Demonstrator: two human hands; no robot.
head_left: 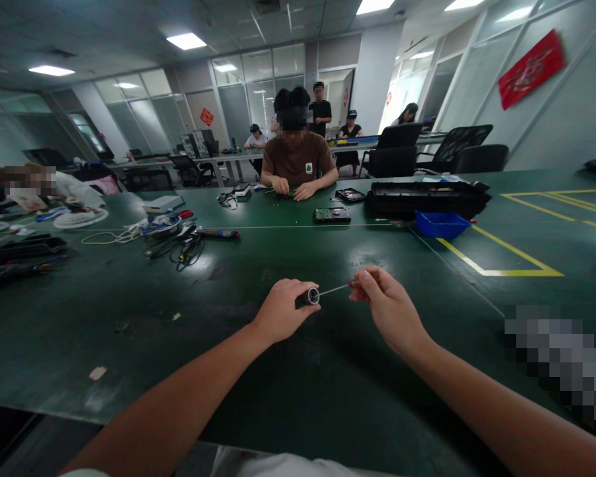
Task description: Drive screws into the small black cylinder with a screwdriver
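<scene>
Black short cylinder with a silvery rim (312, 295) is gripped above the green table (49, 331) by the left hand (279, 310). A thin metal rod with a reddish end (334, 289) is pinched by the right hand (391, 306), its tip placed at the cylinder's open end. Work there seems under way; what is finished or left cannot be told.

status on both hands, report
left hand: on small dark cylinder. right hand: holding thin rod, tip at cylinder's open end. blue bin well beyond both.
</scene>
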